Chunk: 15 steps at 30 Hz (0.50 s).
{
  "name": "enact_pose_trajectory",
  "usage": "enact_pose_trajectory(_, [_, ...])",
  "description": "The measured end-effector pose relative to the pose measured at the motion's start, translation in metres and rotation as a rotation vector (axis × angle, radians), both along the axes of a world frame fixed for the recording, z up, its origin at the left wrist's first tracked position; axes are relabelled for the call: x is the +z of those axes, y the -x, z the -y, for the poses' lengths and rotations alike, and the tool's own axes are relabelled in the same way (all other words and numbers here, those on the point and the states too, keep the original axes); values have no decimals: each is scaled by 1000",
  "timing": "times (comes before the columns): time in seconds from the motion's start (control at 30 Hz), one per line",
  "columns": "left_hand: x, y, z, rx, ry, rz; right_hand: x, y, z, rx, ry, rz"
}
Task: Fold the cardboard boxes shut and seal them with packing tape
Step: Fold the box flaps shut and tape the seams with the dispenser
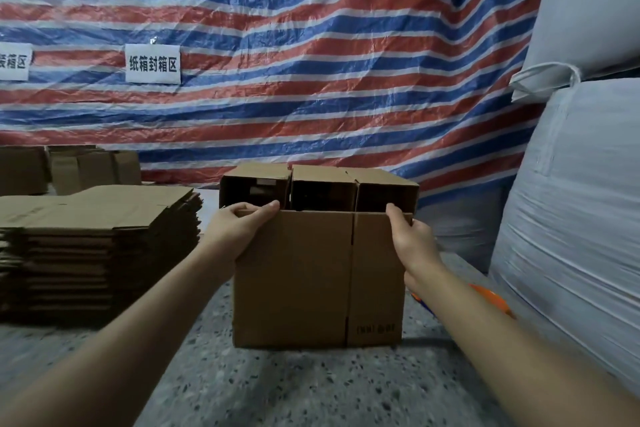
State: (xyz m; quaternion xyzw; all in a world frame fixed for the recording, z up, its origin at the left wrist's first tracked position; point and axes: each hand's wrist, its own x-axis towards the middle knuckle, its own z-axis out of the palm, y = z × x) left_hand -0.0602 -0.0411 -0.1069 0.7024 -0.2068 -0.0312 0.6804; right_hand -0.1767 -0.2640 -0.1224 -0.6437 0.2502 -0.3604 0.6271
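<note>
Two bare forearms reach up from the lower corners of the frame toward the cardboard box (318, 274), which stands on the speckled floor (277, 388) at centre. At the box's upper left corner the left hand (242, 227) curls its fingers over the near top edge, thumb along the rim. At the upper right corner the right hand (412, 239) pinches the same edge, fingertips hooked over it. The far flaps (322, 177) stand up behind, so the top is not yet folded shut.

Several things could go wrong, as I judge it. If the near panel is pressed down before the side flaps go in, the flaps may overlap in the wrong order and the seam would gape under tape. Uneven pull from the two hands could skew the light box or slide it across the floor.

An orange object (491, 298), perhaps the tape dispenser, lies half hidden behind the right forearm at lower right; I cannot tell for certain. A careless elbow could knock it. Flat cartons (97, 243) are stacked at left, well apart.
</note>
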Motion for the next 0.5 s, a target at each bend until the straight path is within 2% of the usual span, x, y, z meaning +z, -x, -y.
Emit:
enact_pose_trajectory(0.13, [0,0,0,-13,-28,2,-2,-1,-1,-25,-32,14])
enact_pose_trajectory(0.2, [10,-4,-7,-90,-130,-31,0,-1,-2,-38,-47,18])
enact_pose_trajectory(0.27, [23,-8,-15,-160,-295,-8,-2,-1,-5,-25,-60,31])
enact_pose_trajectory(0.33, [34,-8,-17,-169,-379,23,-5,-1,-7,-7,-57,58])
enact_pose_trajectory(0.5, [32,3,-8,-161,-345,-25,-13,0,-9,18,-58,69])
